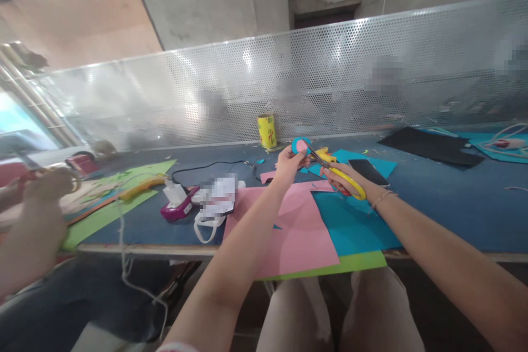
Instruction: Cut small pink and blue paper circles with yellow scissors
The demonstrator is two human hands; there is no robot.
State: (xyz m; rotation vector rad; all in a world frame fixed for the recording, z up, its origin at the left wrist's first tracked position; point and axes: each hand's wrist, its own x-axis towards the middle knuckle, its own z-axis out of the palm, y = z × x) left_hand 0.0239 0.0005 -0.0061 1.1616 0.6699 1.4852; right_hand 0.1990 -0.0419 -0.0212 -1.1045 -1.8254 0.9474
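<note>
Pinching a small blue-and-pink paper disc (301, 146) narrowly between left hand (290, 160) thumb and fingers, at twelve o'clock from the seat; gripping yellow-handled scissors (320, 160) in the right hand (343, 175), holding the blades at the disc's edge; probably handling light, thin, bendable and easily creased; likely calling for a gentle rim hold, clear of the blades; seeing a yellow printed cylindrical container (267, 132) upright at eleven o'clock; not making out any contents.
</note>
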